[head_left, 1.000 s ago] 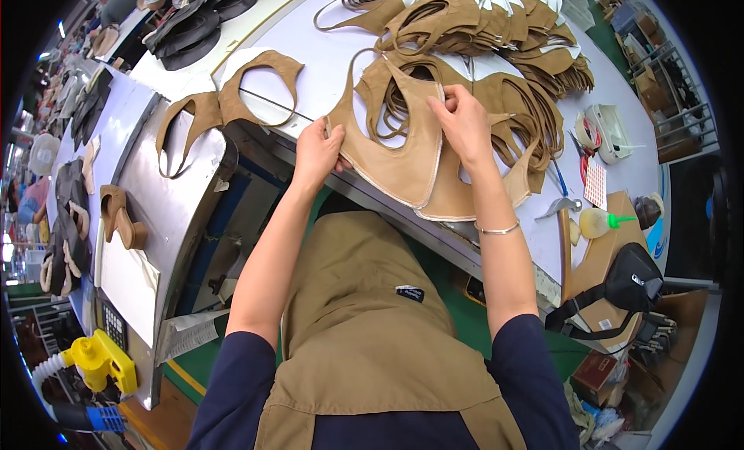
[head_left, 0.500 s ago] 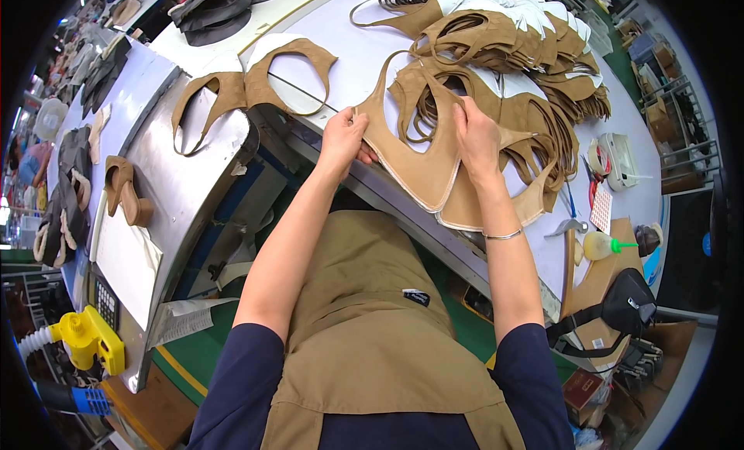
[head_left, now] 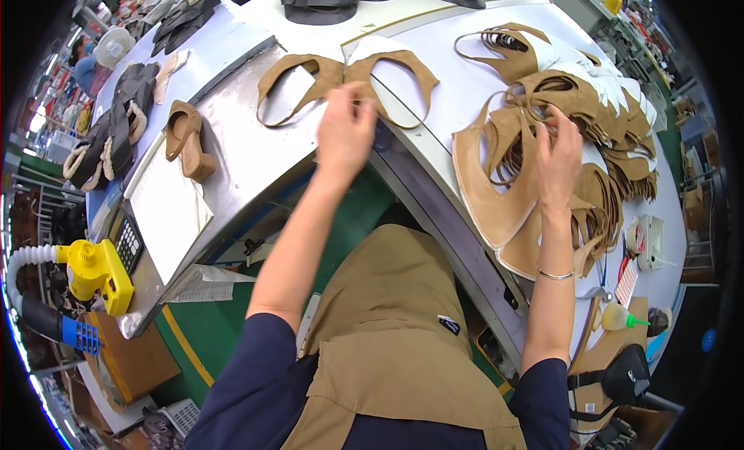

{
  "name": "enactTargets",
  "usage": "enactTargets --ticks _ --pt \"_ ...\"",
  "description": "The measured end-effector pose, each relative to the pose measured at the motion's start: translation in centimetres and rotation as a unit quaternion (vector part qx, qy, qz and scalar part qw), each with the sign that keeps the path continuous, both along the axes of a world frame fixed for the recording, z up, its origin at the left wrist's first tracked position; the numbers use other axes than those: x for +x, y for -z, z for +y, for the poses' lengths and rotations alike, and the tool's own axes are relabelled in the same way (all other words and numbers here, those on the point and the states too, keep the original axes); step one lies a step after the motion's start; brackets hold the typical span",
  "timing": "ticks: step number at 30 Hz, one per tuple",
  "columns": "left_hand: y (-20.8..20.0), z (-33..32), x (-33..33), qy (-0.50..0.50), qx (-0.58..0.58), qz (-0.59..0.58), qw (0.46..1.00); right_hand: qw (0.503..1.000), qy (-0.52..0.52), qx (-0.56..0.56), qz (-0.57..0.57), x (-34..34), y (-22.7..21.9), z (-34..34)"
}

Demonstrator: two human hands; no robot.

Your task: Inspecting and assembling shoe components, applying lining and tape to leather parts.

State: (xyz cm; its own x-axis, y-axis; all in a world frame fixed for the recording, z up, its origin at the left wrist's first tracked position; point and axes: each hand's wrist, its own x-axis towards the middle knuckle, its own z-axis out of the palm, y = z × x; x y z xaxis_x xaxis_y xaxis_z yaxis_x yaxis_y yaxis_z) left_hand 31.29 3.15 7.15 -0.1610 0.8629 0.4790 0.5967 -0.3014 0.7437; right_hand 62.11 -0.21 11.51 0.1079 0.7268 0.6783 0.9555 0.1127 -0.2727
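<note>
My left hand [head_left: 347,132] is over the seam between two brown suede shoe uppers [head_left: 418,74], which lie side by side across the gap between two tables. Its fingers are loosely bent and apart, and I cannot make out anything in them. On the right table, my right hand [head_left: 559,159] hovers at the edge of a tan-faced upper [head_left: 492,210], fingers spread and gripping nothing. That piece lies lining side up, partly over other uppers near the front edge. Behind and beside it is a large heap of brown uppers [head_left: 554,90] with white parts.
A finished brown sandal [head_left: 186,140], white sheets [head_left: 167,218], a calculator [head_left: 125,241] and a yellow tool with a hose [head_left: 97,276] are on the left table. Dark shoe parts [head_left: 318,2] sit at the back. Toward the right are a green-tipped bottle [head_left: 620,317] and a black bag [head_left: 626,372].
The tan-faced upper, earlier held in both hands, now lies on the right table. My left hand has moved over to the pair of uppers; my right hand has let go. The view has shifted left.
</note>
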Motion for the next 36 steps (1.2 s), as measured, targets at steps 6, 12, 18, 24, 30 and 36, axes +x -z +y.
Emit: enactTargets --ticks 6,12,18,24,30,36 --pt "1.0 7.9 -12.9 -0.196 -0.055 0.220 0.954 0.742 -0.354 -0.354 0.446 -13.4 1.2 6.1" --pt "2.0 13.0 -19.4 -0.196 -0.227 0.142 0.943 0.668 -0.316 -0.480 0.472 -23.9 3.6 9.6" --pt "2.0 12.2 -21.5 0.129 -0.347 -0.536 0.759 0.651 -0.271 -0.442 0.555 -24.7 3.7 9.6" --pt "3.3 9.2 -19.4 0.152 -0.277 -0.640 0.700 0.503 -0.258 -0.401 0.721 -23.7 6.4 11.1" --pt "2.8 6.2 -17.6 0.221 -0.260 -0.627 0.701 0.285 -0.305 -0.399 0.816 -22.2 8.9 13.1" --pt "3.3 6.0 -18.7 0.229 -0.218 -0.661 0.681 0.302 -0.294 -0.401 0.813 -23.1 6.9 10.6"
